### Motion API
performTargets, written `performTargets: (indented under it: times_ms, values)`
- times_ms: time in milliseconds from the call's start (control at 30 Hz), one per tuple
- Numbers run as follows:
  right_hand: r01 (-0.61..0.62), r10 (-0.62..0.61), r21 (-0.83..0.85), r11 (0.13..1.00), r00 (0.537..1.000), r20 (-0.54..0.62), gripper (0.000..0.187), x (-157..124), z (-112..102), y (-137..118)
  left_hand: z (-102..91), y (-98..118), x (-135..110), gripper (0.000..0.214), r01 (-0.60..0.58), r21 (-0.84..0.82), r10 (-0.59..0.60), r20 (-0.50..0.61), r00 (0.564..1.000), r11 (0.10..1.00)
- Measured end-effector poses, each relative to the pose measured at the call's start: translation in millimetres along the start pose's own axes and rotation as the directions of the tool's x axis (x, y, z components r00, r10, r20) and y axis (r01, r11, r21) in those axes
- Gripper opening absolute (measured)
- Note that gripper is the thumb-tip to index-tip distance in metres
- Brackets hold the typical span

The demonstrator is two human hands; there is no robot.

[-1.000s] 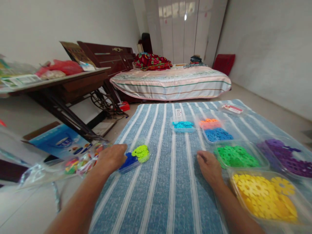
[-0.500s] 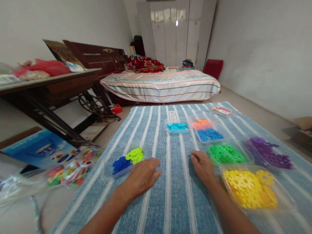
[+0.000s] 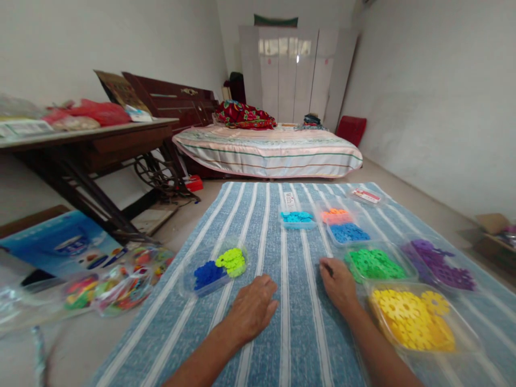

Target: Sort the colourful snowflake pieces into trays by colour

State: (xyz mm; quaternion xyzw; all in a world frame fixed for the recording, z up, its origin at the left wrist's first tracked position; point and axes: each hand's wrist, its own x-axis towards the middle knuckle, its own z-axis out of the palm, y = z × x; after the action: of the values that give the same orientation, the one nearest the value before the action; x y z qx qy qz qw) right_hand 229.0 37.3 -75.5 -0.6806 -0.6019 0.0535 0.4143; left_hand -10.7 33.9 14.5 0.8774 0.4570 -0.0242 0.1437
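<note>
Ideally, the left hand (image 3: pixel 252 306) and right hand (image 3: pixel 338 282), loosely curled at lower centre with any grip hidden, should avoid nudging the green pieces (image 3: pixel 375 264) at lower right.

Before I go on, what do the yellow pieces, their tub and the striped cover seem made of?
Yellow pieces: likely plastic, matte, evenly coloured, notched edges. Tub: probably smooth clear plastic, see-through walls. Striped cover: apparently matte woven fabric, mottled texture.

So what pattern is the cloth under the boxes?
The cloth is blue with white stripes; head view.
</note>
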Motion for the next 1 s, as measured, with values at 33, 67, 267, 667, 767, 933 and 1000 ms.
performTargets:
  times_ms: [33,67,267,667,767,933,1000]
  values:
    - [0.013,-0.013,-0.015,1.0,1.0,0.0,0.031,-0.4,0.5,0.4,1.3,-0.5,0.4,0.014,-0.006,-0.012,0.006,-0.016,1.0,1.0]
    - [0.028,-0.028,-0.031,0.999,1.0,0.001,0.031,-0.9,1.0,0.7,2.5,-0.9,0.9,0.014,-0.017,-0.024,0.016,-0.035,0.999,1.0]
    - [0.129,-0.123,-0.186,0.974,0.991,0.047,0.029,-2.7,2.4,-3.1,18.1,1.5,4.7,0.029,-0.008,-0.005,0.007,-0.167,0.986,1.0]
    - [0.296,-0.217,-0.409,0.863,0.949,0.229,0.028,-9.0,0.5,-21.1,44.1,1.7,8.8,0.048,-0.044,0.034,0.051,-0.211,0.976,0.998]
    - [0.3,-0.213,-0.412,0.86,0.946,0.246,0.026,0.6,3.5,-28.3,41.7,2.7,7.7,0.049,-0.039,0.022,0.043,-0.196,0.98,0.999]
    - [0.247,-0.142,-0.422,0.872,0.954,0.264,0.051,30.5,23.6,-37.2,45.1,0.6,8.4,0.051,-0.039,0.027,0.044,-0.206,0.978,0.999]
    - [0.232,-0.109,-0.417,0.879,0.948,0.298,0.058,35.6,31.8,-37.6,44.5,0.2,8.3,0.052,-0.027,0.021,0.031,-0.192,0.981,0.999]
